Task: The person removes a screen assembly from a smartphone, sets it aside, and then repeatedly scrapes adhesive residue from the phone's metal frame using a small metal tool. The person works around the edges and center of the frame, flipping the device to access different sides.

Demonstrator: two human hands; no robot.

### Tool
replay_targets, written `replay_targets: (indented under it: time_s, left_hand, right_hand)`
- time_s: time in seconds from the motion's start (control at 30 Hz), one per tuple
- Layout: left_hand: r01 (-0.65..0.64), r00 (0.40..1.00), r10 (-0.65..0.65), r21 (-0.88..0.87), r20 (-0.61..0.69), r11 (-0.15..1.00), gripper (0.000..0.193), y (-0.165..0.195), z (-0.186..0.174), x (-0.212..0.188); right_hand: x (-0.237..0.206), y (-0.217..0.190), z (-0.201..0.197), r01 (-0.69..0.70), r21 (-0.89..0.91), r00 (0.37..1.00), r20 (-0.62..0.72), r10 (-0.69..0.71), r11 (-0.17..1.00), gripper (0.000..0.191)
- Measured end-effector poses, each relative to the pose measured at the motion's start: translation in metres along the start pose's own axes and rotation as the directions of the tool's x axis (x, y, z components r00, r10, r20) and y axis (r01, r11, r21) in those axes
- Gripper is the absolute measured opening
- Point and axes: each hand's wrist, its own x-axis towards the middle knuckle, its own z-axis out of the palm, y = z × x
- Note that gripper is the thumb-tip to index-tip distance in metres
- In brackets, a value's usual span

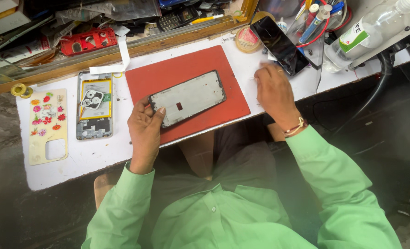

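Two hands are working at the bench: my left hand is pinching the frame lying on the red mat; my right hand is resting curled just beside the dark screen, its hold I cannot tell.

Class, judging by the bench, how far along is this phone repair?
Done: the opened phone body lies apart, battery exposed. In hand: the left hand steadies the grey frame on the red mat; the right hand rests beside the black screen. Left: nothing is rejoined yet.
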Motion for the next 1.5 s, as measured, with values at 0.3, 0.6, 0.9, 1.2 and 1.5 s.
replay_targets:
  time_s: [0.3,0.6,0.9,1.2,1.5]
  left_hand:
    - [0.015,1.0,-0.015,0.037,0.001,0.999,0.037,0.002,0.0,-0.001]
    - [0.001,1.0,-0.001,0.018,0.014,1.0,0.037,0.001,0.001,0.0]
    - [0.002,1.0,-0.003,0.018,0.019,1.0,0.039,-0.002,0.0,0.0]
    - [0.007,1.0,-0.007,-0.01,-0.009,1.0,0.039,-0.003,0.0,0.002]
    - [-0.015,1.0,0.015,0.012,0.018,1.0,0.038,0.002,0.007,-0.001]
  right_hand:
    - [0.031,0.027,0.009,0.098,-0.371,0.992,-0.033,-0.118,0.923,0.007]
    - [0.048,0.09,-0.011,0.137,-0.286,0.989,-0.007,-0.145,0.948,0.007]
    - [0.029,0.07,-0.003,0.094,-0.074,0.987,-0.127,-0.103,0.993,0.006]
    - [0.039,-0.008,0.013,0.235,0.125,0.952,-0.23,-0.202,0.964,0.008]
    - [0.005,-0.069,-0.009,0.005,0.552,0.934,-0.3,0.193,0.834,0.007]
